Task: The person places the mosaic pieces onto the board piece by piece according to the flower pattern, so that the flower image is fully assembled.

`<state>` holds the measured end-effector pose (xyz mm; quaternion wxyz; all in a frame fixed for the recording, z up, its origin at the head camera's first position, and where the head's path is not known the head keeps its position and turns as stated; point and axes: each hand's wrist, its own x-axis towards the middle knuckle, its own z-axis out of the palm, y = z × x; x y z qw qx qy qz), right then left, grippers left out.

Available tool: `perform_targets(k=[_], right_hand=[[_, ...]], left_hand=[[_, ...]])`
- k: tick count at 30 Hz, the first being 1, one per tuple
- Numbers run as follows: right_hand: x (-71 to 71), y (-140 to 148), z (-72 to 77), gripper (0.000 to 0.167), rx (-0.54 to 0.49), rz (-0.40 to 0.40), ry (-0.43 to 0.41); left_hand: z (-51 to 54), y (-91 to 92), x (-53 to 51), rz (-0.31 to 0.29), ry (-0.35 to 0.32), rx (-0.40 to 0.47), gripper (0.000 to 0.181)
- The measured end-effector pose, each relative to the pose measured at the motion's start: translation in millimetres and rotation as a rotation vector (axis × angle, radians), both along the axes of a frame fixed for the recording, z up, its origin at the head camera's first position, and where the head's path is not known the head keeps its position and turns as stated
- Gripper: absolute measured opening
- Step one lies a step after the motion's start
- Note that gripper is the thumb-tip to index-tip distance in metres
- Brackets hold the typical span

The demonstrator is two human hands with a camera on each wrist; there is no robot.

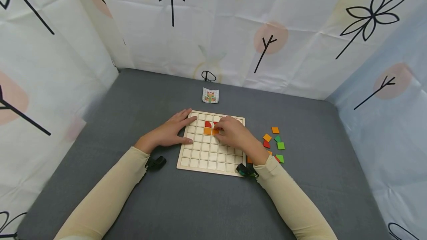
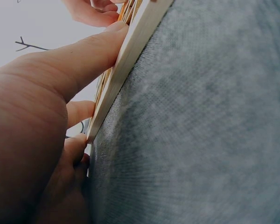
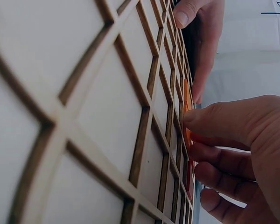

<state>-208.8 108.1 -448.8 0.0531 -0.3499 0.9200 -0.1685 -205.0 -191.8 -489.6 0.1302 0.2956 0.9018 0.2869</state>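
Note:
A wooden grid board lies on the table. The left hand rests at its left side with fingers spread; in the left wrist view its thumb touches the board's edge. The right hand is over the upper middle squares, its thumb and a finger pinching an orange tile at the board. Beside that tile lies another orange tile, with a red curved piece above it. A second red piece is partly hidden by the right hand. The right wrist view shows the thumb against orange.
Loose orange, red and green pieces lie right of the board, some partly hidden by the right forearm. A small patterned card lies behind the board. Printed fabric hangs around the grey table.

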Motion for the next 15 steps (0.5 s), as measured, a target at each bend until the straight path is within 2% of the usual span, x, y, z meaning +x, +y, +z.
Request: perform_targets(k=[8, 15], right_hand=[[2.8, 7.2, 4.9, 0.02, -0.036, -0.012, 0.009], [9.7, 21.4, 14.4, 0.02, -0.035, -0.056, -0.002]], left_hand=[[0.0, 0.6, 0.4, 0.002, -0.003, 0.005, 0.095], [0.7, 0.7, 0.4, -0.002, 0.0, 0.007, 0.096]])
